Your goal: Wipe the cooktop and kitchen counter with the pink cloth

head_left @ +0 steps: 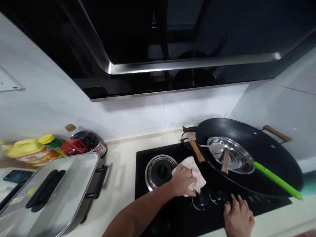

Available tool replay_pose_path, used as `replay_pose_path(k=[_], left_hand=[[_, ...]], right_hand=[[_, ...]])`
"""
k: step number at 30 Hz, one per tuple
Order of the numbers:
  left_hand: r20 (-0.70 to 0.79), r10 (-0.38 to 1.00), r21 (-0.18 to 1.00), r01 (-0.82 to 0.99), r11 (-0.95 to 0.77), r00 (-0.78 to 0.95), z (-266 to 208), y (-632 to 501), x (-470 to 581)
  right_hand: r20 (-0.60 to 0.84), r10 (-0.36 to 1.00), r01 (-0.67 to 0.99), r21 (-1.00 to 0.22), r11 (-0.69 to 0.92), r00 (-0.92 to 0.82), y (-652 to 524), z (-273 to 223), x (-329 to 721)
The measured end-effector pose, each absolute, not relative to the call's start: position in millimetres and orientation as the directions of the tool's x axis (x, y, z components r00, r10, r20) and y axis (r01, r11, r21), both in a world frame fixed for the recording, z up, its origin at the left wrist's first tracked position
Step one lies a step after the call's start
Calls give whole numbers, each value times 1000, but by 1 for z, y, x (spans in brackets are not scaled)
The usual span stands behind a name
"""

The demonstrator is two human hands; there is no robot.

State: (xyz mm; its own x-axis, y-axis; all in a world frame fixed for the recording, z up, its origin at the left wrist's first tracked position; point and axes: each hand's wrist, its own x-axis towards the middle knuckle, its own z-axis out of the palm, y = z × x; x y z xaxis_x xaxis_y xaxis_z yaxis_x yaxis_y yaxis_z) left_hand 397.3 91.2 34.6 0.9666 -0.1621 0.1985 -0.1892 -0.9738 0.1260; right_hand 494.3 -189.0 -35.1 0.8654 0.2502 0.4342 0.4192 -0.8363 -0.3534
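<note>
Head view: the left hand (182, 180) lies palm down on a pale cloth (198, 176), its fingers bent over the top and spread slightly; whether they pinch the cloth cannot be told. The cloth sits beneath those fingers, on the black cooktop (175, 217), and shows beyond them on the far and right sides. Just left of the fingers is a burner (161, 171) with a shiny ring. Close to them on the near right are two knobs (201, 200). The right hand (239, 215) rests at the cooktop's near edge, its fingers loosely extended, holding nothing. Beyond those fingers stands a large wok (278, 161) with a steel bowl (243, 167) inside; a green handle (276, 180) slants across its rim, to the far right of the same fingers. Well left of the left fingers is a wide pan (81, 179).
</note>
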Motion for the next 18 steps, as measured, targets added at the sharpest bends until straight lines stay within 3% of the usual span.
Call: replay_pose_path(k=[4, 10, 18], left_hand=[[254, -118, 144, -159, -977, 960, 33, 106, 414], [168, 151, 255, 105, -961, 974, 38, 119, 470], [110, 445, 257, 407, -877, 889, 50, 196, 459]], right_hand=[[441, 238, 411, -352, -841, 866, -190, -39, 496], [409, 255, 403, -331, -853, 876, -193, -37, 496], [409, 265, 406, -309, -860, 873, -194, -30, 495]])
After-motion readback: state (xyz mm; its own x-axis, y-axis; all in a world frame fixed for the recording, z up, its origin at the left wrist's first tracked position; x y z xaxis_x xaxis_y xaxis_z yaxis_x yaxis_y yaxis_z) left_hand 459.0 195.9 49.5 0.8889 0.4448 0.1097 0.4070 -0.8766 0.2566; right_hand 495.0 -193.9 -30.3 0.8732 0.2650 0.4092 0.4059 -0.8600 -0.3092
